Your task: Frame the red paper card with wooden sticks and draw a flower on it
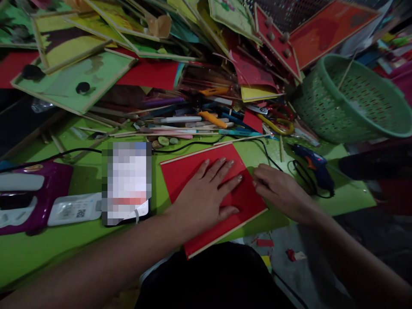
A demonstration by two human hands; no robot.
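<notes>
Red card [246, 195] lies on the green table [347, 195], a stick [196, 153] along its far edge and another along its near one. Left hand [209, 193]: spread flat upon the card. Right hand [273, 182]: curled at the right edge; whether it grips anything cannot be told. For good work, the left hand should bear down evenly, lest the card skew, and the corded glue gun [315, 164] should lie clear.

A green tabletop [45, 253] carries a red sheet [243, 197] (pale strips [231, 231] along two edges), a phone [128, 180] and a glue gun [313, 165].
</notes>
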